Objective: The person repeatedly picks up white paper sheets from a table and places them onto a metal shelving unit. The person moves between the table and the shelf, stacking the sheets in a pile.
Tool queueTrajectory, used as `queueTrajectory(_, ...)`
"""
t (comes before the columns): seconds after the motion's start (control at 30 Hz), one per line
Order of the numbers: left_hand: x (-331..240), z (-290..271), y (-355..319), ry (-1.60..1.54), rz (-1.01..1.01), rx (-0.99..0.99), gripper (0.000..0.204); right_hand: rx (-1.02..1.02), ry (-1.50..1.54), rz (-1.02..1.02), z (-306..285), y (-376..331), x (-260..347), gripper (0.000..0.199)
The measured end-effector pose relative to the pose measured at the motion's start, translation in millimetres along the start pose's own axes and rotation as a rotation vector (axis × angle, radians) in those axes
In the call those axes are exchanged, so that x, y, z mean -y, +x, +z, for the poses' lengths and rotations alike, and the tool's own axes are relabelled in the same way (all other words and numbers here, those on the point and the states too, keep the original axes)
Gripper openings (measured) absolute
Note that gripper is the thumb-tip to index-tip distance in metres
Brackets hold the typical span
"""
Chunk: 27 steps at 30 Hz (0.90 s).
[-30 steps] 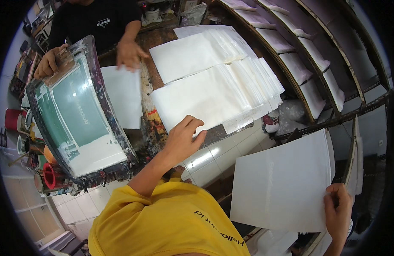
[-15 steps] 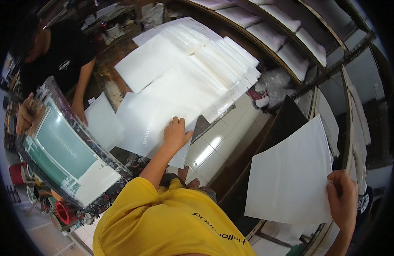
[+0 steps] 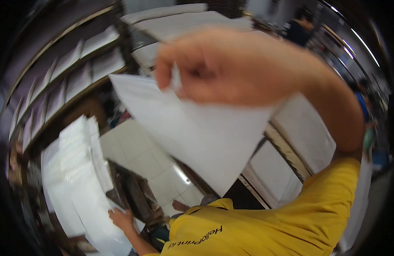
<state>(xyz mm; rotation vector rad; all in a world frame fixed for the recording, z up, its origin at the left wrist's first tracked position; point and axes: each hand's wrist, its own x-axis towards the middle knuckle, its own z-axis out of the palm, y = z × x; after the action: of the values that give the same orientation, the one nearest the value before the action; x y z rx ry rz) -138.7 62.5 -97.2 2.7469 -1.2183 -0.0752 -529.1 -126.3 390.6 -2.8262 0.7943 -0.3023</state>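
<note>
My right hand (image 3: 231,68) is raised large and blurred in the upper middle, thumb and fingers pinched on the upper edge of a white sheet (image 3: 197,132). The sheet hangs tilted below the hand, one corner pointing to the upper left and another down toward my yellow shirt. At the lower left, my left hand (image 3: 121,219) lies with fingers spread on the edge of a white sheet (image 3: 94,224). Beside it, layered stacks of white sheets (image 3: 77,149) cover the table. Part of the rack lies hidden behind my right hand.
Tiered shelves (image 3: 84,77) with white sheets stand at the left. Rack levels with sheets (image 3: 276,166) sit under my right arm, and others (image 3: 184,21) rise behind the hand. A person in dark clothing (image 3: 297,30) is far back right. Tiled floor (image 3: 133,147) shows between table and rack.
The view has swung right, leaving the co-worker and green printing screen out of sight. My right hand has lifted the sheet up in front of the rack. My left hand stays on the table sheets.
</note>
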Motion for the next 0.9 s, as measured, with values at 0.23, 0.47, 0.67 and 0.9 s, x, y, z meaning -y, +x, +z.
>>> queueTrajectory(0.23,-17,-2,-2,0.025,0.126,0.024,0.037,-0.503,-0.404,0.826,-148,-165,-44,0.032)
queueTrajectory(0.47,-81,-70,-75,-0.242,0.18,-0.075,0.036,-0.955,-0.065,1.082,-175,-412,-78,0.023)
queueTrajectory(0.67,-157,-38,-84,-0.634,0.466,-0.033,0.027,-0.901,0.078,1.45,-123,-536,-70,0.02)
queueTrajectory(0.9,-234,-64,-146,-0.692,0.64,0.096,0.024,-0.643,0.063,1.637,-82,-571,-83,0.023)
